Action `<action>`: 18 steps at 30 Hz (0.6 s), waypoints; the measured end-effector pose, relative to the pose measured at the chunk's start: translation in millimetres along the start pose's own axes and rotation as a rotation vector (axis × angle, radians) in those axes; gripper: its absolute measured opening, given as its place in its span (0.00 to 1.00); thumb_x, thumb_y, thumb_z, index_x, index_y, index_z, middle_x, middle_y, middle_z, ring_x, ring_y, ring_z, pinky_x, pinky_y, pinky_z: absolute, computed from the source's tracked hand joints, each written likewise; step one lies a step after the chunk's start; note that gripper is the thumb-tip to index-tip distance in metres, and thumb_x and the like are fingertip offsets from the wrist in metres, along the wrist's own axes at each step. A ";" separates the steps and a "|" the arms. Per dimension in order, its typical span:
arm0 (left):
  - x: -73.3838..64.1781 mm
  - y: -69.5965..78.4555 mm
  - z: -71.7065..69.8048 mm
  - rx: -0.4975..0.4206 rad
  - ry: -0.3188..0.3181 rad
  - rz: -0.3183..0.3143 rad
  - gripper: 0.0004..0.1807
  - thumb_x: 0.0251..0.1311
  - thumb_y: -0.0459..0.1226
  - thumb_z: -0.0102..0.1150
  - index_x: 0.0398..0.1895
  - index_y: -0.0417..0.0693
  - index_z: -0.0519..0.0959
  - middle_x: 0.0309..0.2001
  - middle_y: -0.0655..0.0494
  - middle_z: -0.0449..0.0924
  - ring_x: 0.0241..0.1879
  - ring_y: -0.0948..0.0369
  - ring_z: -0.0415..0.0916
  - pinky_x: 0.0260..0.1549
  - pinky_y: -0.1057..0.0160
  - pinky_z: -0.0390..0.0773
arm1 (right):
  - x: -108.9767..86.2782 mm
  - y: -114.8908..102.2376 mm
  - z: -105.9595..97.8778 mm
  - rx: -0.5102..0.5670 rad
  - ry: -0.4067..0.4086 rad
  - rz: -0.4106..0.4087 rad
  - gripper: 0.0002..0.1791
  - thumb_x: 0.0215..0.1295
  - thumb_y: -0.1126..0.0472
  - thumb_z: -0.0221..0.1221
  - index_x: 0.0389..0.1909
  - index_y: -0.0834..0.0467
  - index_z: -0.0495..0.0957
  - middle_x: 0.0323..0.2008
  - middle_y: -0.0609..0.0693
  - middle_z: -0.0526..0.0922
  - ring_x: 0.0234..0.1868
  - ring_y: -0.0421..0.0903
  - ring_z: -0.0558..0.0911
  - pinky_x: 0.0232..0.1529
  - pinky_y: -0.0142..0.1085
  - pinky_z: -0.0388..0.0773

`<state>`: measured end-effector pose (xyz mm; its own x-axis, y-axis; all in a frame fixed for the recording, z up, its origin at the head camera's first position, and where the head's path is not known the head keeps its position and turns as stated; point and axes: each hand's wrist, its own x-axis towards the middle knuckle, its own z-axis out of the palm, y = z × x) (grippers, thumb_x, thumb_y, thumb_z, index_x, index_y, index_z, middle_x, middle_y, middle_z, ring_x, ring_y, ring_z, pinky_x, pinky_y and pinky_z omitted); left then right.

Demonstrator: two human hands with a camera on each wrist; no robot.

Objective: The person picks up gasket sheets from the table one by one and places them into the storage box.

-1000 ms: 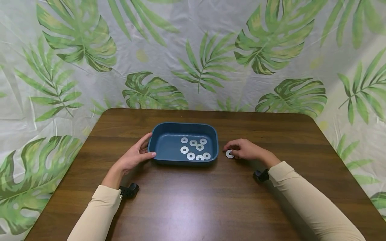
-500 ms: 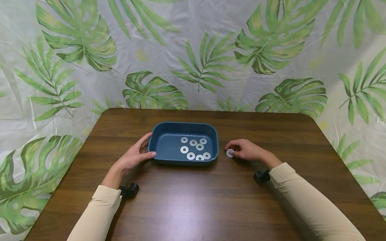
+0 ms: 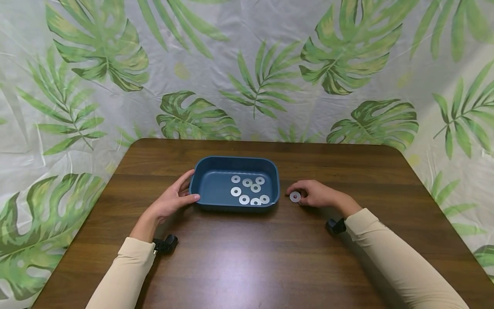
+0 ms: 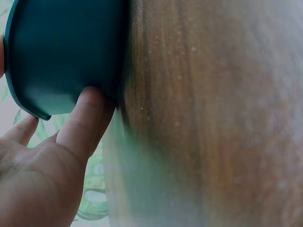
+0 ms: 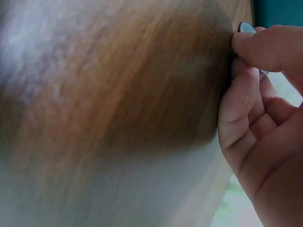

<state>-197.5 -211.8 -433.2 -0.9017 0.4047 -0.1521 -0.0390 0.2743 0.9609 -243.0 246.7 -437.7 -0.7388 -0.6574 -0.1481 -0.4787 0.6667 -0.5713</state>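
Note:
My left hand (image 3: 170,202) holds the left end of a deep blue tray (image 3: 216,206), with the thumb at its front corner and the fingers around the outer wall. Close up in the left wrist view, one fingertip presses low on the tray's wall (image 4: 66,52). Inside the tray, towards its right side, several flat metal washers (image 3: 244,199) lie spread on the bottom. Right of the tray, my right hand (image 3: 314,193) pinches another washer (image 3: 295,197) at the tabletop. That washer (image 5: 246,28) is mostly covered by the thumb in the right wrist view.
Everything stands on a dark wooden table (image 3: 239,257). Behind it hangs a pale cloth (image 3: 278,124) printed with green leaves. A small black camera is strapped to each wrist.
The pinched washer has shifted very slightly to the right and shows more of its face, with the right fingers adjusting around it. The left hand and the tray stay put.

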 end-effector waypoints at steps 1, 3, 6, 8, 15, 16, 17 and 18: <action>0.1 -0.1 0.0 0.000 0.002 0.000 0.46 0.69 0.37 0.57 0.81 0.53 0.39 0.79 0.36 0.43 0.75 0.36 0.54 0.70 0.37 0.58 | 0.3 -0.1 0.4 -0.013 0.004 -0.002 0.21 0.58 0.73 0.61 0.53 0.58 0.81 0.50 0.56 0.83 0.35 0.40 0.75 0.37 0.30 0.74; 0.4 -0.2 -0.1 0.001 0.003 0.002 0.46 0.69 0.36 0.57 0.81 0.52 0.39 0.79 0.36 0.43 0.75 0.36 0.54 0.70 0.37 0.58 | 1.0 -0.3 0.9 -0.038 0.013 -0.009 0.20 0.58 0.72 0.61 0.53 0.58 0.81 0.49 0.55 0.83 0.36 0.40 0.75 0.38 0.31 0.74; -0.1 0.3 -0.6 0.002 0.005 0.002 0.46 0.69 0.36 0.57 0.81 0.52 0.39 0.79 0.36 0.43 0.75 0.35 0.54 0.70 0.37 0.57 | 1.8 -1.5 1.8 -0.065 0.022 -0.010 0.20 0.58 0.71 0.63 0.52 0.58 0.82 0.47 0.54 0.83 0.36 0.41 0.75 0.39 0.32 0.73; -0.1 0.4 -0.8 0.001 0.006 0.001 0.46 0.69 0.36 0.57 0.81 0.52 0.40 0.79 0.36 0.43 0.75 0.36 0.54 0.70 0.37 0.57 | 2.2 -1.5 2.4 -0.073 0.027 -0.013 0.19 0.58 0.71 0.63 0.52 0.59 0.82 0.47 0.54 0.84 0.37 0.41 0.76 0.40 0.33 0.73; 0.0 0.9 -1.1 0.001 0.010 -0.002 0.46 0.69 0.36 0.58 0.81 0.53 0.40 0.79 0.36 0.44 0.74 0.36 0.56 0.70 0.38 0.59 | -0.7 -0.1 -6.5 -0.051 0.060 0.021 0.19 0.61 0.69 0.64 0.54 0.58 0.81 0.51 0.54 0.83 0.44 0.45 0.78 0.45 0.37 0.76; 0.1 1.0 -1.0 0.002 0.010 -0.002 0.46 0.69 0.36 0.58 0.81 0.53 0.40 0.79 0.35 0.44 0.74 0.36 0.56 0.70 0.38 0.59 | -1.2 0.2 -9.2 -0.045 0.071 0.021 0.19 0.61 0.69 0.64 0.54 0.58 0.81 0.51 0.55 0.83 0.43 0.45 0.77 0.45 0.38 0.76; 0.1 1.0 -0.9 0.002 0.010 -0.002 0.46 0.69 0.36 0.58 0.81 0.53 0.40 0.79 0.36 0.44 0.74 0.36 0.56 0.70 0.38 0.59 | -1.8 0.2 -12.2 -0.037 0.083 0.021 0.19 0.61 0.69 0.64 0.54 0.58 0.81 0.51 0.55 0.83 0.43 0.45 0.78 0.44 0.38 0.77; 0.2 1.2 -0.9 0.001 0.011 -0.003 0.46 0.68 0.36 0.58 0.81 0.53 0.40 0.79 0.36 0.44 0.74 0.36 0.56 0.70 0.38 0.59 | -2.2 -0.4 -15.3 -0.026 0.094 0.025 0.19 0.62 0.69 0.64 0.55 0.59 0.80 0.51 0.55 0.83 0.42 0.45 0.78 0.44 0.38 0.77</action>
<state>-198.0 -212.2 -431.8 -0.9064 0.3939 -0.1523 -0.0411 0.2766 0.9601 -248.5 253.3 -424.8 -0.7916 -0.6051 -0.0850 -0.4704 0.6924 -0.5471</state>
